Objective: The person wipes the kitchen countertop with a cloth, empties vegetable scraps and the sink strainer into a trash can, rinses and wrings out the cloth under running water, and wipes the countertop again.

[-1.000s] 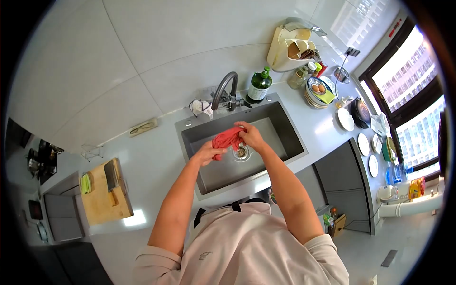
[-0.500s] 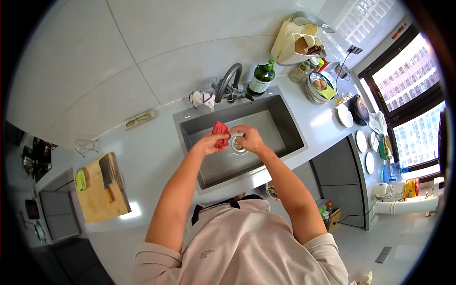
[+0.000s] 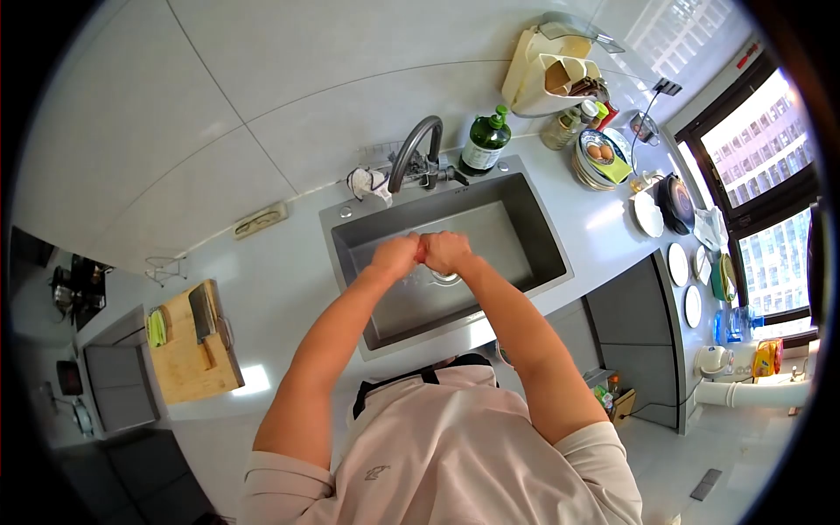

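Note:
My left hand (image 3: 397, 257) and my right hand (image 3: 447, 253) are side by side above the grey sink (image 3: 494, 232), both closed into fists. Between them a small bit of a crumpled red cloth (image 3: 422, 250) shows; the rest of it is hidden inside my fingers. Just below my right hand the round drain (image 3: 445, 279) of the sink is partly visible. A dark curved faucet (image 3: 418, 144) rises behind the sink, pointing toward the basin. To its left hangs a white cloth with dark edging (image 3: 370, 184).
A green pump bottle (image 3: 485, 143) stands behind the sink. Stacked bowls with eggs (image 3: 598, 157) and a white dish (image 3: 648, 214) sit on the right counter. On the left, a wooden cutting board (image 3: 182, 363) carries a cleaver (image 3: 202, 313) and green vegetables (image 3: 157, 327).
My right hand has moved left and up from over the drain and closed on the red cloth beside my left hand. Much less of the cloth shows now.

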Demonstrator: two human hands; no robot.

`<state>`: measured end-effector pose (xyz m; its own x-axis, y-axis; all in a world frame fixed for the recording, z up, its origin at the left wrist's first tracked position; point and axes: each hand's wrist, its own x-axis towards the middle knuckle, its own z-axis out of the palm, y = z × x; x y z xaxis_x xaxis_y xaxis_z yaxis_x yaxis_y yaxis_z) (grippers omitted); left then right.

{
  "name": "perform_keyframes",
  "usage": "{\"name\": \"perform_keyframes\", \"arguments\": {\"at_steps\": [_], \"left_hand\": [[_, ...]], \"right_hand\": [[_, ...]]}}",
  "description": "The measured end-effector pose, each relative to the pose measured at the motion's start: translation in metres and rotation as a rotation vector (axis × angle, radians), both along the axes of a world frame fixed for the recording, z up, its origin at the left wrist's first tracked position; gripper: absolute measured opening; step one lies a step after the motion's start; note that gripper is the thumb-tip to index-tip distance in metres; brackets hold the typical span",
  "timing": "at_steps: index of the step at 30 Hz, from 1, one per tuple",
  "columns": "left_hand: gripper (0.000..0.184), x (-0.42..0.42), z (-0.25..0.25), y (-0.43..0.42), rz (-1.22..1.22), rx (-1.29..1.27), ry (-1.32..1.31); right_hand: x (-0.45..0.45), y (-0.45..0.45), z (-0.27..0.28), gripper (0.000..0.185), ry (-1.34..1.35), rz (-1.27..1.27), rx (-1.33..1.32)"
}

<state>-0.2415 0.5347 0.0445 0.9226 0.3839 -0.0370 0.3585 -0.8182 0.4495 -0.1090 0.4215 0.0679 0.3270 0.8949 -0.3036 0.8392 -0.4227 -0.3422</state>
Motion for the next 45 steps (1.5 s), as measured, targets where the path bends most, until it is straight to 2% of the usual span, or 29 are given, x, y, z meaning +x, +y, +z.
{"name": "perform_keyframes", "arguments": {"at_steps": [1, 3, 5, 8, 10, 11, 13, 16, 17, 20, 23, 25, 29, 31, 32, 35, 37, 38, 40, 41, 44, 45], "left_hand": [[0.024, -0.001, -0.001, 0.002, -0.019, 0.073, -0.02], [0.025, -0.003, -0.001, 0.001, -0.012, 0.137, -0.049], [0.024, -0.004, 0.002, 0.0, 0.04, 0.121, -0.073], [0.021, 0.005, 0.03, 0.016, 0.265, -0.763, 0.314], [0.022, 0.002, 0.024, 0.025, 0.347, -1.1, 0.342], [0.022, 0.001, 0.02, 0.028, 0.386, -1.267, 0.355], [0.02, 0.001, 0.021, 0.023, 0.298, -1.402, 0.407], [0.018, -0.001, 0.033, 0.012, 0.204, -1.512, 0.453], [0.017, 0.0, 0.038, 0.008, 0.18, -1.535, 0.464], [0.018, 0.007, 0.032, 0.003, 0.075, -1.027, 0.49], [0.01, 0.006, 0.01, -0.008, -0.075, -0.246, 0.166], [0.017, 0.001, 0.007, -0.013, -0.017, -0.048, 0.09], [0.026, -0.009, -0.011, -0.014, -0.072, 0.231, 0.07], [0.023, -0.012, 0.004, -0.015, 0.024, 0.151, 0.075], [0.022, -0.014, 0.012, -0.017, 0.07, 0.108, 0.078], [0.015, -0.009, -0.029, 0.012, 0.055, -0.182, 0.052], [0.014, -0.007, 0.016, 0.021, 0.241, -0.902, 0.3], [0.016, -0.007, 0.035, 0.021, 0.331, -1.263, 0.424], [0.021, -0.009, 0.041, 0.02, 0.271, -1.444, 0.483], [0.024, -0.01, 0.044, 0.019, 0.241, -1.534, 0.516], [0.026, -0.014, 0.052, 0.006, 0.11, -1.626, 0.566], [0.023, -0.012, 0.054, 0.006, 0.094, -1.517, 0.575]], "right_hand": [[0.0, 0.004, -0.004, 0.056, 0.098, -0.086, -0.031], [0.019, 0.019, -0.037, 0.057, 0.245, -0.007, -0.167], [0.025, 0.015, -0.046, 0.059, 0.295, 0.039, -0.049], [0.017, -0.019, -0.019, 0.065, 0.132, 0.1, 0.461], [0.014, -0.035, -0.002, 0.068, -0.086, 0.185, 0.743], [0.011, -0.038, 0.0, 0.07, -0.153, 0.231, 0.76], [0.01, -0.042, 0.002, 0.074, -0.289, 0.319, 0.794], [0.009, -0.035, 0.0, 0.06, -0.306, 0.305, 0.813], [0.011, -0.033, 0.0, 0.052, -0.304, 0.322, 0.74], [0.014, -0.026, 0.004, 0.032, -0.306, 0.322, 0.51], [0.004, -0.012, 0.005, 0.022, -0.255, 0.191, 0.236], [-0.004, -0.007, 0.013, 0.023, -0.115, 0.052, 0.009], [-0.001, 0.001, -0.004, 0.037, 0.134, -0.038, -0.159], [0.005, 0.001, -0.012, 0.05, 0.249, -0.007, -0.188], [0.005, -0.004, -0.013, 0.055, 0.223, -0.02, -0.048], [-0.007, -0.022, 0.006, 0.069, 0.078, 0.014, 0.415], [-0.008, -0.036, 0.008, 0.074, -0.111, 0.121, 0.778], [-0.008, -0.037, 0.007, 0.072, -0.192, 0.173, 0.842], [-0.007, -0.037, 0.007, 0.07, -0.355, 0.277, 0.967], [-0.007, -0.037, 0.006, 0.064, -0.323, 0.293, 0.943], [-0.005, -0.032, 0.005, 0.048, -0.26, 0.333, 0.831], [-0.001, -0.029, 0.008, 0.042, -0.262, 0.345, 0.763]]}}
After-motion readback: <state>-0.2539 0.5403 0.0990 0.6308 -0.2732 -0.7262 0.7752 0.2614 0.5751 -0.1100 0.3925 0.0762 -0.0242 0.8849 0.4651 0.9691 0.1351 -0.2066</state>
